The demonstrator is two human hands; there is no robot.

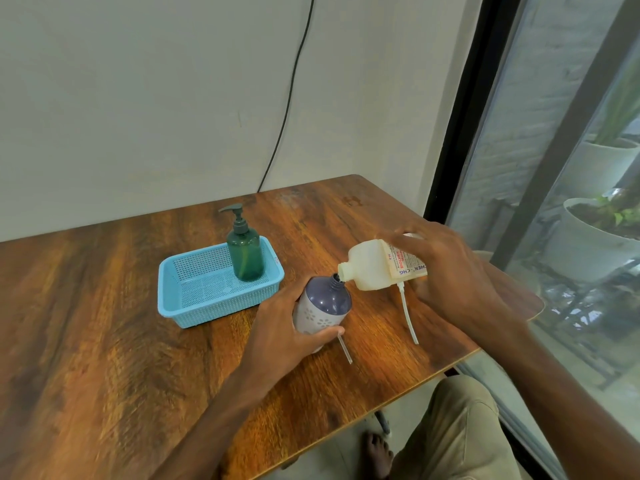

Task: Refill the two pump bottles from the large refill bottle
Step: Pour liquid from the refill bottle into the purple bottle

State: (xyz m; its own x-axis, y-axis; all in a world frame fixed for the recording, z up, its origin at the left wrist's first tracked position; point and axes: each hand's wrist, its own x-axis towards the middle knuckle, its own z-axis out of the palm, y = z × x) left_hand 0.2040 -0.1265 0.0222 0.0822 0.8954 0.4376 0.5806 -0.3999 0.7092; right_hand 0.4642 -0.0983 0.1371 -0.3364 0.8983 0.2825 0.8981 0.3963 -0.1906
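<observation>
A brown wooden table (104, 306) fills the lower left of the frame. On it, left of centre, sits a light blue mesh basket (214, 306). A black cable (292, 88) runs down the pale wall (138, 98) at upper centre. At right, behind a dark-framed window (460, 109), stand two white plant pots (588, 251).

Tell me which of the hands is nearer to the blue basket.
Left. The left hand grips the purple bottle just beside the blue basket; the right hand holds the tilted refill bottle farther right, beyond that bottle.
</observation>
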